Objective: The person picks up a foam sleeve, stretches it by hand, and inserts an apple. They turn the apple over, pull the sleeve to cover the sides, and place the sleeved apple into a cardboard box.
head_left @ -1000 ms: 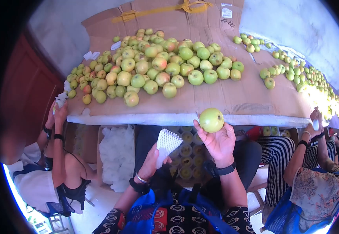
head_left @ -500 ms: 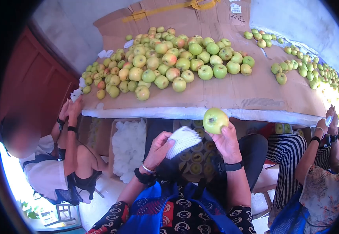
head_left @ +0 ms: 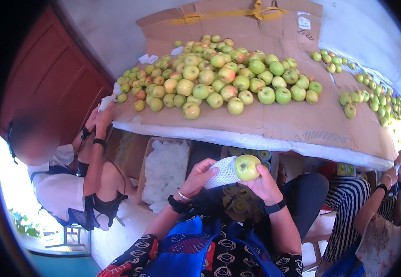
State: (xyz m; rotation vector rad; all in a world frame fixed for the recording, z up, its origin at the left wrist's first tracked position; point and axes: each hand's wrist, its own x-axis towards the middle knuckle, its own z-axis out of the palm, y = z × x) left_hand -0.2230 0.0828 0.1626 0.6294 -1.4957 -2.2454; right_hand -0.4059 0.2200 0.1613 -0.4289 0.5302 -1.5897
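A white foam net sleeve (head_left: 223,173) is pinched in my left hand (head_left: 199,177), its mouth facing right. In the fingers of my right hand (head_left: 264,185) is a green apple (head_left: 248,167), its dimpled end facing me. The apple's left side meets the mouth of the sleeve, in front of the table's near edge. Beyond both hands, a large heap of green and reddish apples (head_left: 209,78) lies on cardboard (head_left: 274,124). Below my hands, a box of packed apples (head_left: 239,203) is partly hidden by my arms.
An open carton of white foam sleeves (head_left: 163,168) stands under the table edge, left of my hands. At the left, a person (head_left: 62,180) holds a white sleeve by the table. Another person (head_left: 380,221) sits at the right near more apples (head_left: 385,99).
My right hand has brought the apple down and left to the sleeve's mouth; before, they were apart. The view has shifted, so the table sits further right.
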